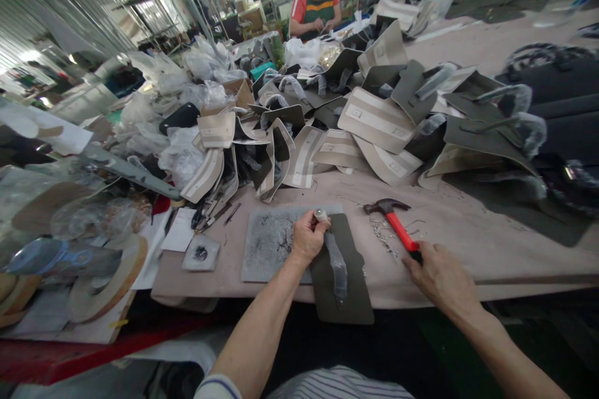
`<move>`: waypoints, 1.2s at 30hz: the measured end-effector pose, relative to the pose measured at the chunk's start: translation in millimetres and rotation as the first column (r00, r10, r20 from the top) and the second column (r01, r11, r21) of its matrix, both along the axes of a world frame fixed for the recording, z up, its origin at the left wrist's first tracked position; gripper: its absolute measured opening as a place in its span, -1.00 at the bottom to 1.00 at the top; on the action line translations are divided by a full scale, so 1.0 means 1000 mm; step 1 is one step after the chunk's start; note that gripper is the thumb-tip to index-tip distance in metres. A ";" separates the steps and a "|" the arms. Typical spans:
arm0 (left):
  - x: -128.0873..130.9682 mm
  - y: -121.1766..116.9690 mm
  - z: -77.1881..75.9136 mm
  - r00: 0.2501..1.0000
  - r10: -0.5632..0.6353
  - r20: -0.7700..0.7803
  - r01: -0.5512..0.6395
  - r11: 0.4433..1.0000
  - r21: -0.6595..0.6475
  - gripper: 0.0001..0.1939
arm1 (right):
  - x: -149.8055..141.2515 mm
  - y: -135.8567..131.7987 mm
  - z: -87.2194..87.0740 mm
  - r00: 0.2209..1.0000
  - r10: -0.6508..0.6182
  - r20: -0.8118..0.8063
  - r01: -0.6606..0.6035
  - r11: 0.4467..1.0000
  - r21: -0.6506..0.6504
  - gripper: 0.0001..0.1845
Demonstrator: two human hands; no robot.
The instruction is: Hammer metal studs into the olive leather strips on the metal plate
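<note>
A dark olive-grey panel (354, 262) lies with its bare face up and its long side running away from the person, partly over a grey slab (266, 246), its near end jutting past the table (210, 280) edge, and a strap handle (337, 265) wrapped in clear plastic runs lengthwise along it. The left hand (309, 237) pinches a small pale cylinder (321, 214) at the handle's far end. A claw hammer (399, 229), red-handled with a black end, slants from the right hand (437, 274), dark head farthest away
</note>
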State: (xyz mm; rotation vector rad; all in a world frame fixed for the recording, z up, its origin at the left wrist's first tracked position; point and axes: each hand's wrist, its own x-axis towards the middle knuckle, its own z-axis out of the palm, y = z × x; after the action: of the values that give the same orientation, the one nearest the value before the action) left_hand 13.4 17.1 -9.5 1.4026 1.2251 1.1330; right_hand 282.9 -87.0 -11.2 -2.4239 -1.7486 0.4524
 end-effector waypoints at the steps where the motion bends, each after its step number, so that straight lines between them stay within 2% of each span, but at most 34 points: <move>1: 0.000 -0.001 0.001 1.000 0.004 -0.018 -0.003 1.000 0.016 -0.86 | 0.002 0.003 0.000 0.987 -0.052 -0.149 0.045 0.998 -0.053 -0.71; 2: 0.000 -0.002 0.001 0.999 0.008 -0.041 -0.006 0.999 0.040 -0.85 | 0.003 0.007 0.002 0.933 -0.111 -0.341 0.076 0.990 -0.116 -0.75; 4: 0.000 -0.004 0.002 0.996 0.011 -0.086 -0.003 0.996 0.094 -0.85 | 0.001 0.012 0.007 0.694 -0.228 -0.683 0.069 0.965 -0.252 -0.79; 5: 0.000 -0.005 0.002 0.995 0.009 -0.100 0.003 0.993 0.116 -0.85 | -0.001 0.014 0.010 0.594 -0.253 -0.763 0.043 0.958 -0.284 -0.78; 6: -0.001 -0.006 0.001 0.994 0.004 -0.107 0.010 0.992 0.127 -0.85 | -0.006 0.014 0.013 0.568 -0.242 -0.786 0.024 0.960 -0.278 -0.74; 7: -0.001 -0.006 0.000 0.995 -0.003 -0.105 0.016 0.992 0.128 -0.85 | -0.012 0.015 0.015 0.624 -0.204 -0.754 0.023 0.970 -0.244 -0.68; 8: -0.002 -0.006 0.000 0.995 -0.009 -0.097 0.021 0.992 0.121 -0.85 | -0.019 0.015 0.017 0.726 -0.153 -0.671 0.033 0.982 -0.187 -0.63; 9: -0.002 -0.005 -0.001 0.996 -0.015 -0.089 0.025 0.993 0.112 -0.85 | -0.028 0.014 0.017 0.825 -0.103 -0.555 0.043 0.992 -0.120 -0.57; 10: -0.003 -0.005 -0.002 0.996 -0.021 -0.081 0.029 0.994 0.103 -0.86 | -0.039 0.015 0.017 0.889 -0.072 -0.452 0.049 0.997 -0.062 -0.53; 12: -0.004 -0.003 -0.002 0.997 -0.030 -0.071 0.037 0.995 0.093 -0.87 | -0.060 0.018 0.014 0.912 -0.118 -0.394 0.115 0.993 -0.031 -0.49; 15: -0.005 -0.002 -0.001 0.997 -0.043 -0.058 0.048 0.995 0.088 -0.88 | -0.083 0.027 0.011 0.819 -0.258 -0.512 0.236 0.966 -0.110 -0.56; 17: -0.005 -0.002 0.001 0.997 -0.053 -0.050 0.057 0.995 0.085 -0.88 | -0.088 0.032 0.014 0.743 -0.314 -0.591 0.270 0.949 -0.164 -0.67; 20: -0.002 -0.002 0.003 0.997 -0.034 -0.066 0.040 0.995 0.095 -0.88 | -0.081 0.029 0.025 0.583 -0.365 -0.726 0.260 0.930 -0.259 -0.77; 23: 0.003 -0.003 0.003 0.995 0.030 -0.095 -0.018 0.992 0.123 -0.89 | -0.068 0.016 0.038 0.405 -0.405 -0.820 0.221 0.913 -0.342 -0.83; 26: 0.005 -0.006 0.001 0.992 0.054 -0.114 -0.037 0.989 0.146 -0.89 | -0.061 0.003 0.051 0.301 -0.470 -0.830 0.221 0.881 -0.418 -0.82; 28: 0.004 -0.007 0.000 0.989 0.039 -0.145 -0.014 0.986 0.168 -0.90 | -0.061 0.000 0.066 0.270 -0.480 -0.834 0.248 0.872 -0.422 -0.77; 29: 0.003 -0.008 -0.001 0.987 0.028 -0.161 0.002 0.984 0.180 -0.91 | -0.062 0.001 0.076 0.294 -0.442 -0.847 0.261 0.890 -0.374 -0.73; 30: 0.001 -0.008 -0.002 0.985 0.015 -0.174 0.019 0.981 0.191 -0.91 | -0.063 0.004 0.089 0.362 -0.360 -0.860 0.266 0.924 -0.275 -0.69; 32: 0.000 -0.009 -0.002 0.982 -0.012 -0.189 0.051 0.977 0.206 -0.91 | -0.066 0.011 0.116 0.608 -0.081 -0.790 0.216 0.974 0.067 -0.62; 33: -0.001 -0.009 -0.002 0.980 -0.022 -0.196 0.064 0.976 0.208 -0.91 | -0.067 0.014 0.128 0.737 0.067 -0.673 0.147 0.955 0.256 -0.59; 34: -0.002 -0.009 -0.002 0.979 -0.030 -0.202 0.073 0.975 0.209 -0.92 | -0.068 0.017 0.136 0.833 0.180 -0.524 0.059 0.912 0.406 -0.58; 35: -0.002 -0.009 -0.002 0.978 -0.033 -0.207 0.077 0.975 0.209 -0.92 | -0.070 0.019 0.140 0.891 0.252 -0.378 -0.031 0.864 0.503 -0.58; 36: -0.002 -0.009 -0.002 0.976 -0.030 -0.215 0.076 0.975 0.209 -0.92 | -0.071 0.021 0.141 0.922 0.290 -0.257 -0.113 0.835 0.539 -0.60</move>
State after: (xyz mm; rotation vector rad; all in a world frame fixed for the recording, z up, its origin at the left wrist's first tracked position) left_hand 11.6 7.9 -11.5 1.7472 1.2302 1.1280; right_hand 212.1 -66.1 129.3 -1.6907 -1.7101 0.3279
